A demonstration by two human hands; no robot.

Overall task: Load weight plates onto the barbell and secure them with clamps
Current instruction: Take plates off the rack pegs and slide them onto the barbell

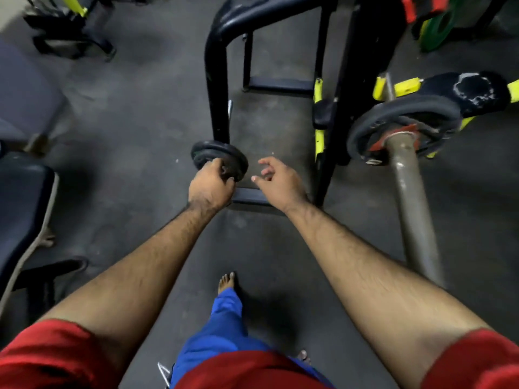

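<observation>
One plate already on barbell, no clamp evident; left hand grips small plate, right hand loose, empty — loading and clamping remain.

Worn metal and matt rubber flooring

The long grey steel barbell sleeve looks dull and scuffed; the small round black plate has a faint sheen; the black tubular frame is glossy painted metal; the dark grey floor is matt and rough.
</observation>
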